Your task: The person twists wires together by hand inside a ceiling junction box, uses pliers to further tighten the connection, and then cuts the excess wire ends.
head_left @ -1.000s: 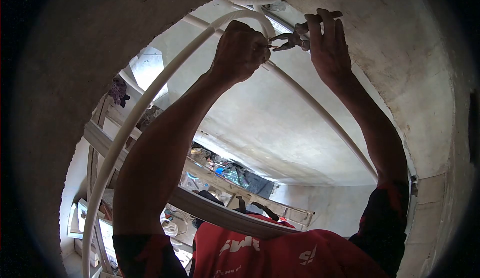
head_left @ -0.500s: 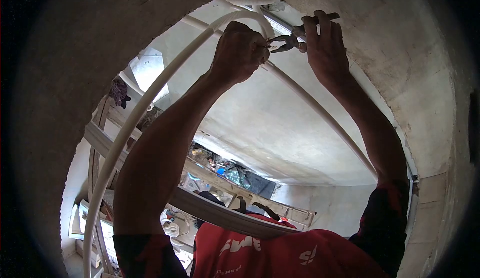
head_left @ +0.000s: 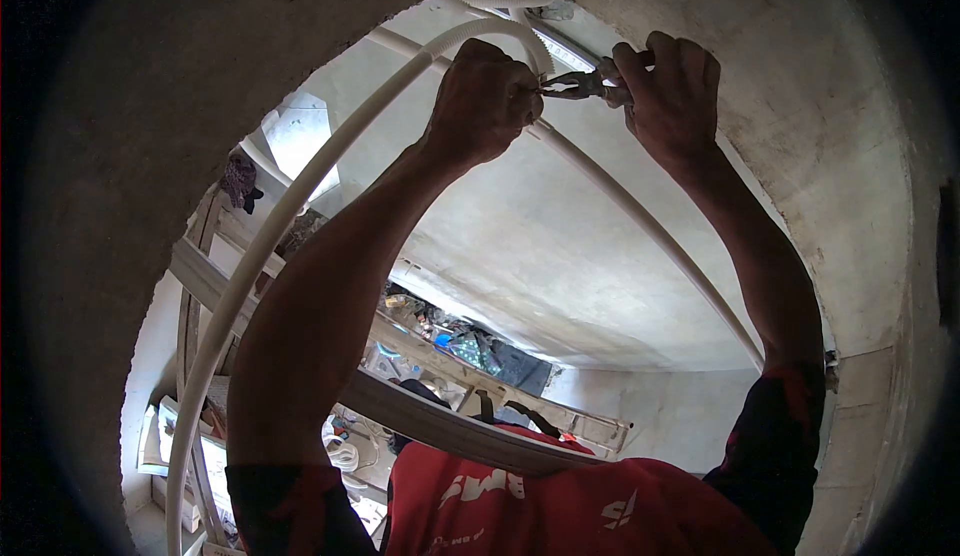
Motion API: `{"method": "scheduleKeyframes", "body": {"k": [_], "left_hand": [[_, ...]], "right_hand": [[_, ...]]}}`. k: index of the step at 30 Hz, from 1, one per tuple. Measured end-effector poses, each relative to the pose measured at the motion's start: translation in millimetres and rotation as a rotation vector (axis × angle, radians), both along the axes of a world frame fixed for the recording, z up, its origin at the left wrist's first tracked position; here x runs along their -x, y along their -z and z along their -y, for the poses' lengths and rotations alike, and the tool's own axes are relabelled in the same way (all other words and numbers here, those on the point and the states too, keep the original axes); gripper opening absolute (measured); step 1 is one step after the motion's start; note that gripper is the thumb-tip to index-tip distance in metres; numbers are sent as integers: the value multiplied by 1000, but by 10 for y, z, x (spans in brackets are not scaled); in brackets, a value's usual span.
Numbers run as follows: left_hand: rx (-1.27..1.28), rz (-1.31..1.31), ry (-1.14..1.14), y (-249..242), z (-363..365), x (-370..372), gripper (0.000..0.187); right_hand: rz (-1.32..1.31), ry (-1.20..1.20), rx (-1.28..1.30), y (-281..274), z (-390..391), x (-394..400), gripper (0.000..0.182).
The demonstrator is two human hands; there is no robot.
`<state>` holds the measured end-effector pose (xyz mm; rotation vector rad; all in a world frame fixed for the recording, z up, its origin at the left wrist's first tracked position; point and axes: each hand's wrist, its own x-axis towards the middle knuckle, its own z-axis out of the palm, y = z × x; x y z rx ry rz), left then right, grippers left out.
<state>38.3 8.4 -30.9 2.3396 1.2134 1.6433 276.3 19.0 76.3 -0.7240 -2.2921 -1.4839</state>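
My left hand (head_left: pixel 487 104) is raised and closed at the top centre, beside the bend of a white corrugated conduit (head_left: pixel 490 28). What it pinches is too small and dark to name. To its right, my right hand (head_left: pixel 672 96) is wrapped round the handles of dark pliers (head_left: pixel 585 84). The jaws point left and meet the fingertips of my left hand, and look nearly closed. A straight white pipe (head_left: pixel 640 216) runs from below my left hand down to the right.
A long white pipe (head_left: pixel 262 236) curves down the left side. Rough wall edges (head_left: pixel 850 136) surround the opening. Below are a metal beam (head_left: pixel 430 421), a wooden ladder-like frame (head_left: pixel 590 428) and scattered items on the floor. A purple cloth (head_left: pixel 238 180) hangs at left.
The plier handles and my right hand have turned and shifted slightly right and down. The jaws have closed from a wider gap. My left hand has barely moved.
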Motion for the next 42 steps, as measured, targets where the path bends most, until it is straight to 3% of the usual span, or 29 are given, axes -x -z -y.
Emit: {"method": "scheduleKeyframes", "body": {"k": [3, 15, 17, 21, 23, 24, 25, 27, 29, 31, 33, 35, 36, 42], "left_hand": [[-70, 44, 29, 8, 2, 0, 17], [-125, 99, 13, 75, 2, -28, 11], [-131, 104, 16, 91, -40, -34, 11], [-200, 105, -44, 68, 29, -62, 9], [-234, 106, -30, 72, 20, -46, 8], [-269, 105, -17, 75, 8, -33, 9], [-266, 106, -13, 102, 9, -35, 9], [-264, 49, 73, 87, -29, 18, 11], [-234, 51, 74, 96, 17, 18, 11], [-214, 50, 66, 90, -7, 25, 11], [-242, 86, 30, 74, -20, -13, 12], [-226, 68, 35, 61, -4, 4, 13], [-205, 49, 27, 60, 2, 20, 14], [-160, 82, 46, 83, 12, 28, 14]], "right_hand": [[-29, -150, 16, -31, -34, -29, 34], [118, 122, 180, -173, 463, 42, 31], [79, 362, 439, -237, 562, 122, 26], [84, 378, 714, -449, 592, 183, 25], [-290, 748, 1431, -675, 687, 399, 29], [-398, 715, 1620, -679, 676, 373, 33], [-401, 719, 1622, -636, 642, 273, 33], [-743, 606, 2138, -596, 510, 158, 40], [-689, 638, 2139, -695, 492, 180, 46], [-524, 664, 1982, -688, 468, 196, 47], [-476, 733, 1853, -635, 399, 128, 36], [-334, 540, 1643, -598, 325, 29, 28], [-380, 655, 1610, -633, 369, 102, 36], [-376, 631, 1638, -724, 468, 188, 42]]}}
